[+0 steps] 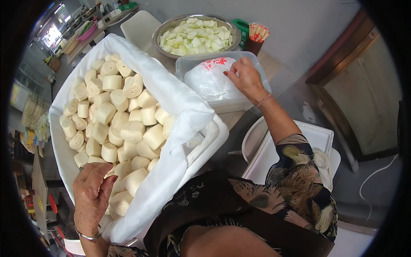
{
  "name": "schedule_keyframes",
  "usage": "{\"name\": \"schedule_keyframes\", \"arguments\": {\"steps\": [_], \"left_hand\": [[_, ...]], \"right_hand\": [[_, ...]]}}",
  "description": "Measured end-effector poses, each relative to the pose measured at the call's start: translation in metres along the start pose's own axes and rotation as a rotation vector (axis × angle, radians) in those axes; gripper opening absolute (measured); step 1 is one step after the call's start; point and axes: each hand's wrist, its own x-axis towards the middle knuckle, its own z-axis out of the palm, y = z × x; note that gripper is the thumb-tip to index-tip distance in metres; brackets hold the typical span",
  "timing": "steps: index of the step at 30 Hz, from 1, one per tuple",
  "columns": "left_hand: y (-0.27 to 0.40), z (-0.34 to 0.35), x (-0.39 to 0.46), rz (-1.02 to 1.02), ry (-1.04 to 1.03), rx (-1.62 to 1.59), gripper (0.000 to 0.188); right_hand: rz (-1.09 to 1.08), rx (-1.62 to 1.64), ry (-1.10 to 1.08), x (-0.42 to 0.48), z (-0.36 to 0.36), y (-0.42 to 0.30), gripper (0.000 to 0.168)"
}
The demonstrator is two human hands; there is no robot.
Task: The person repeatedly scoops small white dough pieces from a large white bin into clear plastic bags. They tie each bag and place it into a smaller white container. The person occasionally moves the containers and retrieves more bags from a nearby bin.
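Observation:
A large white foam box point(221, 128), lined with white cloth point(160, 74), holds many rolled steamed buns point(128, 130). My left hand point(91, 189) is over the near left part of the heap, fingers bent and thumb a little apart from them. Whether a bun is in its grip is hidden. A white plastic bag point(205, 80) with red print, full and rounded, lies in a clear plastic tub point(231, 104). Over the bag's right side is my right hand point(245, 77), with fingers curled. I cannot tell whether they pinch the plastic.
Behind the tub stands a steel basin point(236, 38) of cut pale green vegetable pieces point(196, 38). Beside it are a brown holder point(252, 47) of wrapped chopsticks point(257, 32) and a green container point(241, 27). A white chair point(139, 27) is beyond the box. At right lies a white foam lid or tray point(316, 130).

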Motion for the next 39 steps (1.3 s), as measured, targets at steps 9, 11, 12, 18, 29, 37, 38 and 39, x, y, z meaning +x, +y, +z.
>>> {"name": "schedule_keyframes", "arguments": {"steps": [9,11,12,18,29,37,38,39], "left_hand": [[-0.002,0.004,-0.011,0.066,0.061,-0.085,0.02],[-0.003,0.006,-0.014,0.081,0.05,-0.099,0.02],[-0.002,0.005,-0.015,0.093,0.053,-0.086,0.02],[-0.001,0.005,-0.019,0.097,0.066,-0.077,0.022],[0.0,0.013,-0.016,-0.045,0.006,-0.078,0.02],[-0.004,0.02,-0.018,-0.003,0.009,-0.02,0.018],[-0.004,0.02,-0.018,-0.007,0.008,-0.026,0.018],[-0.005,0.021,-0.018,-0.015,0.013,-0.032,0.018]], "right_hand": [[-0.043,-0.253,0.039,0.0,0.044,-0.007,0.012],[-0.037,-0.327,-0.073,0.002,0.049,0.006,0.011],[-0.042,-0.29,-0.057,0.003,0.047,0.002,0.011],[-0.058,-0.118,-0.06,-0.01,0.017,0.007,0.013],[-0.111,0.222,0.022,-0.002,0.003,0.02,0.015],[0.017,0.195,-0.049,0.016,-0.007,0.009,0.012],[-0.128,0.17,0.129,0.023,-0.009,0.02,0.013],[-0.057,0.345,0.148,0.032,-0.017,0.026,0.015]]}}
